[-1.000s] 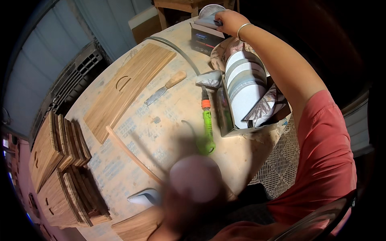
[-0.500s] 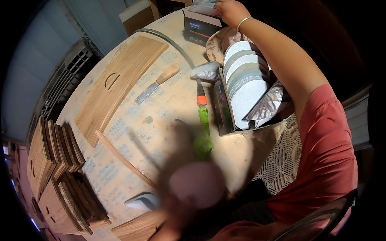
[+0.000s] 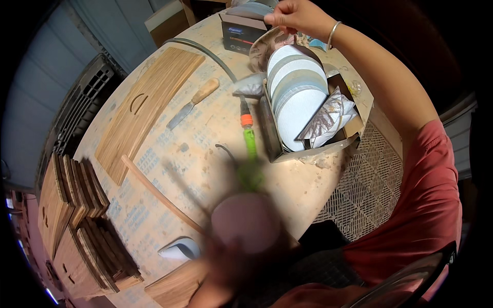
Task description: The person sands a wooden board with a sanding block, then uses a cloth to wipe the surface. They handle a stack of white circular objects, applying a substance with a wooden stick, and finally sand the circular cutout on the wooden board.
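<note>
My left hand [image 3: 226, 256], blurred low in view, grips a round, dull-pink object [image 3: 245, 218], also blurred. My right hand [image 3: 290, 19] reaches to the back right, fingers pinched at the rim of a dark box [image 3: 244, 38] with grey discs [image 3: 251, 9] on top; what they hold is unclear. Below it an open carton [image 3: 273, 146] holds several white and grey sanding discs [image 3: 296, 115], a crumpled silvery packet [image 3: 326, 118] leaning among them. A green tool with an orange collar [image 3: 247, 121] lies left of the carton, beside a wooden-handled scraper [image 3: 205, 92].
A long wooden panel [image 3: 154, 97], a curved wooden strip [image 3: 156, 190], a grey hose [image 3: 205, 51] and a folded pale sheet [image 3: 179, 249] lie on the tabletop [image 3: 118, 231]. Several slotted wooden panels [image 3: 61, 197] are stacked at left. A dark slotted plastic object [image 3: 77, 123] stands beyond.
My right hand has shifted slightly left and up, fingers now pinched at the dark box. The view has shifted a little. The blurred left hand still holds the round object.
</note>
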### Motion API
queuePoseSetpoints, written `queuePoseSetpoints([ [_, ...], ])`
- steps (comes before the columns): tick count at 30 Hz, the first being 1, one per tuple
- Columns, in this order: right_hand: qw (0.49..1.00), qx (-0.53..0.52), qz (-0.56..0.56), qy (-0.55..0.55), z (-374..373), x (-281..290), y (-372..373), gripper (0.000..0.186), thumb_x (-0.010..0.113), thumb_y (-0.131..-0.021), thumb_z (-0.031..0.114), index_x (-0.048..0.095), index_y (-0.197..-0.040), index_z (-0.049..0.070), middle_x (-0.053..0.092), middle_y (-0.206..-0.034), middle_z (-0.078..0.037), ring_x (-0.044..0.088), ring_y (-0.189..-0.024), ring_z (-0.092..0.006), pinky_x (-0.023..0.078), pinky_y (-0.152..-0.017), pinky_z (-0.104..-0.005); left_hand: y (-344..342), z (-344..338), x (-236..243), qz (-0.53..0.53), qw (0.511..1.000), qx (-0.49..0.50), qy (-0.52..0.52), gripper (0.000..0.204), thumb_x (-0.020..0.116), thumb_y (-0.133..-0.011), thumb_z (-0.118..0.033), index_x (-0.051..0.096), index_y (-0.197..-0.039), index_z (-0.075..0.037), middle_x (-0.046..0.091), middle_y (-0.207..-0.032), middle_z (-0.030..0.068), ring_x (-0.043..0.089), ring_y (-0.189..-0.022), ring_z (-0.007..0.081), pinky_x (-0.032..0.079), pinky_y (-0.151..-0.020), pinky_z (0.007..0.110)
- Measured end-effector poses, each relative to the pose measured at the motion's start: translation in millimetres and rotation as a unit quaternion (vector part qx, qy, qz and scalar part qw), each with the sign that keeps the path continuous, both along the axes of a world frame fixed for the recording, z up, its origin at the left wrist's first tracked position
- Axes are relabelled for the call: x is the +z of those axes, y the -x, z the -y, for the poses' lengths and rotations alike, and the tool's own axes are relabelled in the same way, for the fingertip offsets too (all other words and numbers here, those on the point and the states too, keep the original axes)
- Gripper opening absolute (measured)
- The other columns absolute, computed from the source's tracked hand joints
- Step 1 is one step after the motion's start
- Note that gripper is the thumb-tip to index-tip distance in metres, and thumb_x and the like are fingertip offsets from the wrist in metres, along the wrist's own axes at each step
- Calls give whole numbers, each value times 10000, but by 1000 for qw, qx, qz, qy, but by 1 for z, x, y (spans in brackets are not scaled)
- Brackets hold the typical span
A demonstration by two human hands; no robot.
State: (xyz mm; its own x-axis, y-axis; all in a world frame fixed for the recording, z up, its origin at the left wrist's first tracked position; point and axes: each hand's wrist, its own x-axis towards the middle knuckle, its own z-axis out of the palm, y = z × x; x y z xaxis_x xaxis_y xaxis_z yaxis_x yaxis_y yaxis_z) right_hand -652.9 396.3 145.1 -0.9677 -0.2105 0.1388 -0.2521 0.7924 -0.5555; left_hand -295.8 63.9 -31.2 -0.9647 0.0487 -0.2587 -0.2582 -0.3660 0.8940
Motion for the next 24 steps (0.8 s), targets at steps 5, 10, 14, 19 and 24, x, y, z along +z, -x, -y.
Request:
queuePoseSetpoints([
  [5, 989, 117, 85, 27, -11, -16, -41, 596, 898, -596, 284, 647, -1080, 42, 670, -912, -62, 640, -838, -181, 509, -773, -265, 8, -7, 9, 19, 992, 22, -123, 393, 611, -893, -101, 511, -1251, 28, 613, -1160, 136, 586, -1085, 248, 470, -949, 398],
  [10, 994, 97, 48, 32, -18, -19, -60, 595, 900, -591, 270, 639, -1067, 26, 675, -917, -58, 637, -836, -179, 500, -790, -274, 13, -14, 24, 17, 990, 9, -138, 422, 605, -890, -101, 485, -1269, 43, 603, -1167, 134, 584, -1076, 245, 473, -936, 374],
  [14, 995, 21, 84, 52, -18, -10, -72, 438, 871, -637, 260, 684, -957, 25, 685, -876, -48, 635, -796, -154, 504, -752, -272, 13, -13, 24, 14, 993, -1, -113, 461, 594, -900, -117, 445, -1304, 46, 575, -1208, 135, 570, -1091, 239, 475, -926, 355],
  [19, 1000, 12, 9, -12, -13, -7, -86, 298, 770, -768, 234, 717, -982, 34, 696, -826, -76, 639, -736, -150, 511, -720, -279, 16, -17, 33, 0, 991, -26, -130, 450, 560, -924, -131, 437, -1323, 35, 557, -1232, 128, 556, -1101, 231, 463, -939, 361],
  [24, 996, 38, 73, 41, -27, -5, -86, 239, 677, -875, 226, 699, -1014, 33, 694, -854, -48, 630, -746, -128, 515, -706, -280, 15, -16, 30, -4, 991, -33, -129, 460, 576, -926, -153, 436, -1327, 25, 565, -1224, 127, 558, -1112, 233, 464, -947, 368],
])
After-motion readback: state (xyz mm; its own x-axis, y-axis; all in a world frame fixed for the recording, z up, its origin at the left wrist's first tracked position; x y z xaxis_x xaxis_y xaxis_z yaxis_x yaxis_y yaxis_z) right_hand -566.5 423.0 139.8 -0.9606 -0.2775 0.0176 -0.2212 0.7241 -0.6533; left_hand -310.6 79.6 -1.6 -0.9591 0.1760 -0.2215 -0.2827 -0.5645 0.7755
